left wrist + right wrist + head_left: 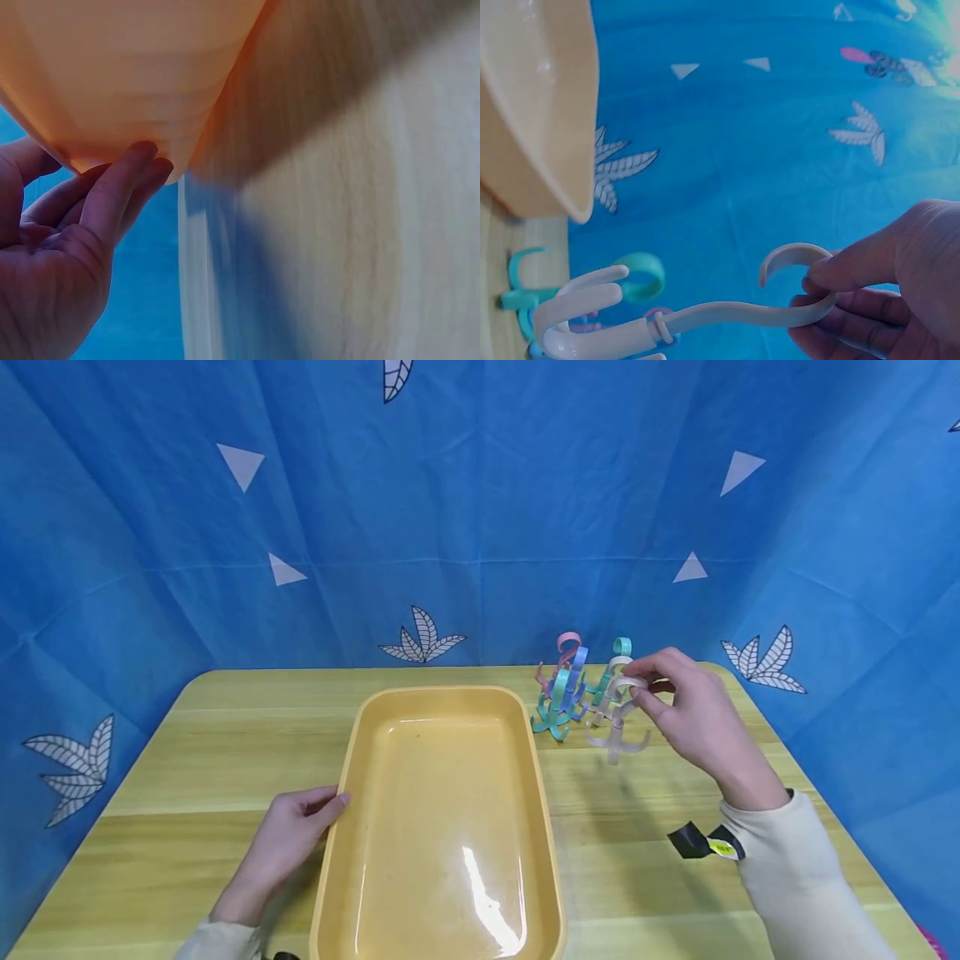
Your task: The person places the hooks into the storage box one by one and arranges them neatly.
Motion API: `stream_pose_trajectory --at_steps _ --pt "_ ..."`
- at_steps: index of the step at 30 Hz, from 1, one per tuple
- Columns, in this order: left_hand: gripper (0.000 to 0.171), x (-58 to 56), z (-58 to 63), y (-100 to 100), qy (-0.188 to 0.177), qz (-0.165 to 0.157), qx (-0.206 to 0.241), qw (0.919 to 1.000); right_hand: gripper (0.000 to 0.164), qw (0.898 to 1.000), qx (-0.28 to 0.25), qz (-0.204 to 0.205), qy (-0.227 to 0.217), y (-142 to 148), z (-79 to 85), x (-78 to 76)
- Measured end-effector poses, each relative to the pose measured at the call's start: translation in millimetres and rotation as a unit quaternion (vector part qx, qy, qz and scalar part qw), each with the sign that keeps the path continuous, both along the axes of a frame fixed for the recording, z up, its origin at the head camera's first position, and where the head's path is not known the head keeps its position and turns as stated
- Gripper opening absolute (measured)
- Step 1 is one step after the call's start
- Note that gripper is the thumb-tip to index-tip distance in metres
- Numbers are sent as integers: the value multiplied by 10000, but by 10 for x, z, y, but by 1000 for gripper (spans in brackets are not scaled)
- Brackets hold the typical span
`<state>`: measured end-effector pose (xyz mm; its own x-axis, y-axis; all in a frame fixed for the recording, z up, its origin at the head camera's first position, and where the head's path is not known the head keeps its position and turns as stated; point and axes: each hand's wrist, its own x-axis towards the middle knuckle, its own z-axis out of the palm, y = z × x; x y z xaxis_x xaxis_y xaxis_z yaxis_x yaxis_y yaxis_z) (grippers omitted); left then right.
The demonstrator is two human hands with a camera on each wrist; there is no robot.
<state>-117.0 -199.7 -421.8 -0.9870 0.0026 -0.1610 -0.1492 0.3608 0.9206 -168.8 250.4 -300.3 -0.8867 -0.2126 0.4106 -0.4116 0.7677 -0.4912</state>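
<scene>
My right hand [693, 718] pinches the curved top of a white multi-prong hanging hook [617, 733] between thumb and fingers. The prongs hang below the hand, above the table. In the right wrist view, the hook's [735, 313] curled top lies at the thumb and its prongs point away. My left hand [288, 831] grips the left rim of a yellow plastic tray [442, 793]. Seen from the left wrist, the fingers lie against the outside wall of the tray [142, 82]. Close behind the held hook stand more hooks, including a green one [557, 706] and a blue one [575, 681].
A pink hook [567, 641], another green hook [622, 647] and another white hook are clustered near the table's back edge, right of the tray. The wooden table [225, 735] extends on both sides of the tray. A blue patterned curtain [480, 510] hangs around the back and sides.
</scene>
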Motion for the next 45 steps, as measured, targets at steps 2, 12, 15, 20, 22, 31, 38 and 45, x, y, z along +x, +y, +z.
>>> stream_pose_trajectory --at_steps 2,12,15,20,22,31,38,45 --pt "41 1 -5 0 -5 -12 56 10000 21 10000 -10 77 -16 -32 47 20" --pt "45 29 2 -29 -48 -150 -3 9999 19 9980 -32 626 -96 -172 202 6" --pt "45 16 5 -19 -66 -179 26 9998 21 9949 17 1005 72 -199 232 -32" --pt "44 10 1 -8 -81 -162 68 9998 24 9869 -112 1611 61 -291 231 -101" --pt "44 9 1 -6 -58 -168 96 9998 24 9837 -211 1784 -22 -340 223 -130" --pt "42 0 30 -6 1 -220 6 9998 21 9749 -539 2087 -559 -568 175 -281" --pt "45 -2 25 4 5 -178 -215 9996 19 9691 -787 2170 -870 -754 128 -377" --pt "45 7 19 31 -86 -57 -193 9998 18 9606 -986 2316 -1181 -906 75 -447"
